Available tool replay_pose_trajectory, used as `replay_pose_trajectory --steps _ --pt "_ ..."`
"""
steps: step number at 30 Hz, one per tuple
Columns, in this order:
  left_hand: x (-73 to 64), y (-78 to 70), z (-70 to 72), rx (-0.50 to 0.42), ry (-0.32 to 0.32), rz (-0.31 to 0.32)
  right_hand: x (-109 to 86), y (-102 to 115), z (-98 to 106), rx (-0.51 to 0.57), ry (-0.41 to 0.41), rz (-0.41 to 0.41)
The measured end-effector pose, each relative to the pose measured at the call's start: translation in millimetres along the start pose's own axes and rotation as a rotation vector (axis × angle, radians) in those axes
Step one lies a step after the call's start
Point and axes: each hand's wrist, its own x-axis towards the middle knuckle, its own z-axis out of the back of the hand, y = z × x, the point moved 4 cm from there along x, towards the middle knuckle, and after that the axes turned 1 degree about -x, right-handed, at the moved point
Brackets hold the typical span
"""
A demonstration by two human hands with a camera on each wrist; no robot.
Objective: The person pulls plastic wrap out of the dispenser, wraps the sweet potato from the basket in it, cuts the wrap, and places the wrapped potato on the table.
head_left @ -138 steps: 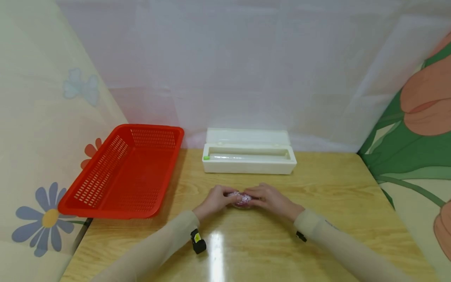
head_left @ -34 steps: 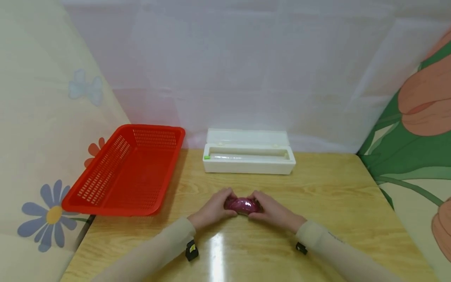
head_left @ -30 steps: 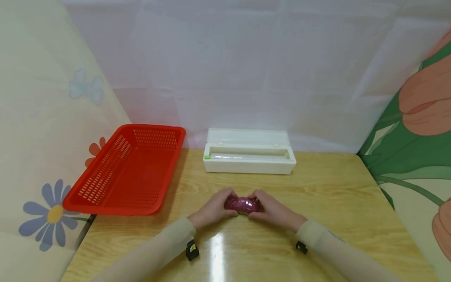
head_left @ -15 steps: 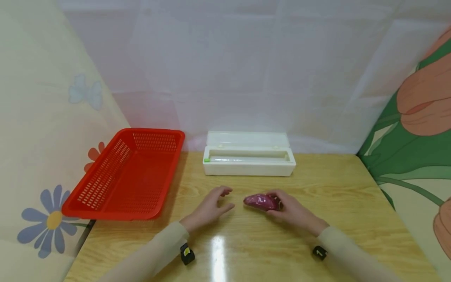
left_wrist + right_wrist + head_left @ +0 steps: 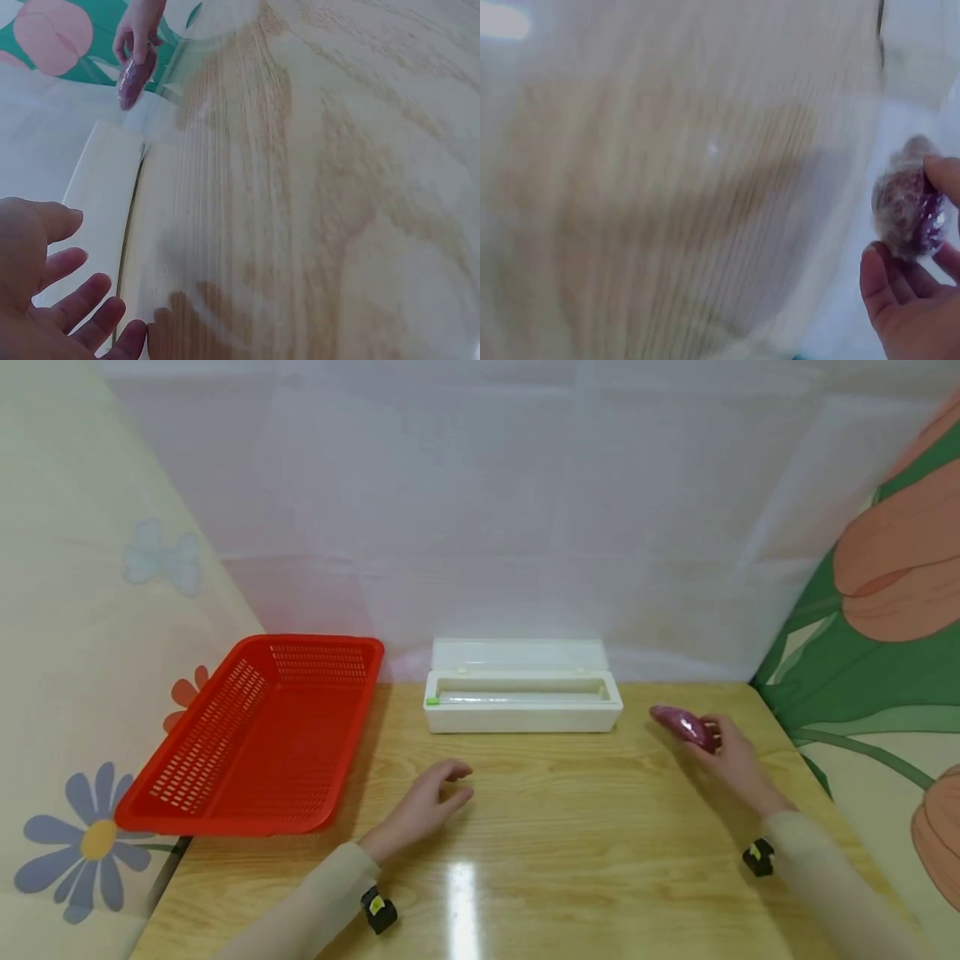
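My right hand (image 5: 738, 764) grips one end of a purple sweet potato (image 5: 684, 727), held above the right part of the table with its other end pointing left. Shiny cling film, crumpled in places, covers the sweet potato (image 5: 915, 202) in the right wrist view. My left hand (image 5: 423, 802) hovers over the table left of centre and holds nothing. Its fingers (image 5: 82, 300) are spread and relaxed in the left wrist view. At the back of the table stands a long white cling film box (image 5: 525, 718), lid up, with a clear roll (image 5: 517, 698) inside.
A red plastic basket (image 5: 300, 760) with slotted sides stands at the left of the wooden table (image 5: 555, 843). A pale cloth hangs behind the table, and flower-patterned cloths hang at both sides.
Both hands held the wrapped sweet potato at the middle. My left hand has let go and drawn slightly left; my right hand has carried the sweet potato up to the far right.
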Motion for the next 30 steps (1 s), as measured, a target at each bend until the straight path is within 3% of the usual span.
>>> replay_pose_trajectory --steps 3,9,24,30 --pt "-2.6 0.9 0.9 0.008 0.002 -0.010 9.4 -20 7 0.026 -0.051 -0.076" --pt "-7.5 2.1 2.9 0.005 -0.007 -0.008 19.3 -42 5 0.019 -0.055 -0.166" --pt "-10.9 4.5 13.7 0.009 -0.031 0.033 26.8 -40 -6 -0.024 -0.120 -0.202" --pt "-11.8 6.4 13.8 -0.002 -0.072 0.031 25.0 -44 -7 -0.010 -0.098 -0.214"
